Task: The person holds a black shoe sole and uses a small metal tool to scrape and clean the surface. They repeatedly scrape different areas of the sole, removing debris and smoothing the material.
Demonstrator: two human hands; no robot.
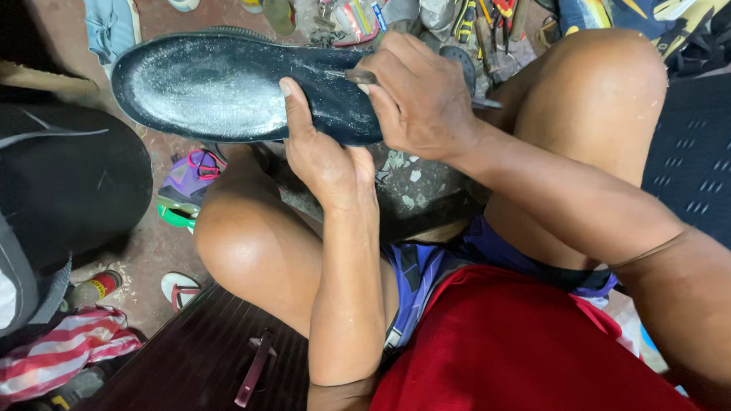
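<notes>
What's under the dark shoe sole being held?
Below the sole: reddish floor, a small purple shoe, the left knee. The left hand grips its edge; floor directly beneath is hidden.

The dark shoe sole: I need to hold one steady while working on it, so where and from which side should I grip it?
Judging by this pose, grip the dark shoe sole at its long near edge, close to the heel end, coming from below. The left hand does so, thumb over the flat face, leaving that broad face open to the thin tool in the right hand.

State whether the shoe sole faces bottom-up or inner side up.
Inner side up: the shoe sole shows a smooth, whitish-smeared hollow with a raised rim.
</notes>
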